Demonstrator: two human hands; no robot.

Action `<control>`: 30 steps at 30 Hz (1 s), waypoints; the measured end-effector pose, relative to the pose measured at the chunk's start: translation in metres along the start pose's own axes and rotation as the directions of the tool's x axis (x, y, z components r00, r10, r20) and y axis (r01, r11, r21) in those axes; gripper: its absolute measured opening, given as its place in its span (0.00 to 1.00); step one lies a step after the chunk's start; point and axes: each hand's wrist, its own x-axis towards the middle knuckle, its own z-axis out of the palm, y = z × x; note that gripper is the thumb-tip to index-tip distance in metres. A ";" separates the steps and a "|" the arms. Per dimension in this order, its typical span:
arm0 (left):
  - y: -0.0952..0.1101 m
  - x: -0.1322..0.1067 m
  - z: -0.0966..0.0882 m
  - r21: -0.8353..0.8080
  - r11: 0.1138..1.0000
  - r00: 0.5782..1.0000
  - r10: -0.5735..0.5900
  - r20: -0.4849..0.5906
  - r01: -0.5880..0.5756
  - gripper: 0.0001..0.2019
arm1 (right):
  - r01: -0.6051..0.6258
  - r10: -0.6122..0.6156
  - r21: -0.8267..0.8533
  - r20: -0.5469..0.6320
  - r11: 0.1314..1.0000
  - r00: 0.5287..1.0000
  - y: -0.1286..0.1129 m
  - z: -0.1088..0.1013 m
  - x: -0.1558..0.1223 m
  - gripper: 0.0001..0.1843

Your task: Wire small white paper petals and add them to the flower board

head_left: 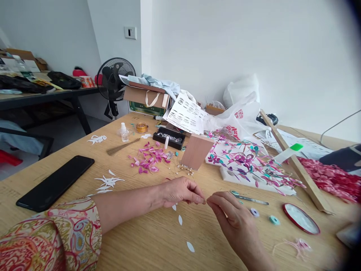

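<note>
Table (146,241): light wood, in a white-walled room; a fan (115,81) stands on the floor past its far left edge, a second dark table (42,97) beyond.

Left half: black phone (56,182) lying diagonally near the left edge; white paper cut-outs (108,182); pink petals (148,161).

Right half: flower-painted board (248,162), long wooden strip (293,162) running diagonally, red-rimmed lid (300,218).

Open room: bare wood before the hands, save three white petals (180,220).

Left hand (182,192) and right hand (235,220): fingertips pinched together, meeting above the table's middle. Something very small is held between them, too tiny to identify; its axis cannot be told.
</note>
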 end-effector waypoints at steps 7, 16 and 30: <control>0.002 -0.005 0.002 0.864 0.155 0.781 0.525 0.339 -0.480 0.09 | -0.549 0.507 0.270 0.215 0.791 0.835 0.005 0.013 -0.001 0.13; -0.001 0.003 -0.001 0.047 0.999 0.997 0.032 -0.076 -0.028 0.06 | -0.039 0.038 0.062 0.009 0.997 0.999 0.011 0.000 -0.002 0.07; 0.002 -0.005 0.001 0.891 0.020 0.770 0.514 0.379 -0.453 0.10 | -0.556 0.526 0.296 0.182 0.776 0.831 0.003 0.013 -0.001 0.13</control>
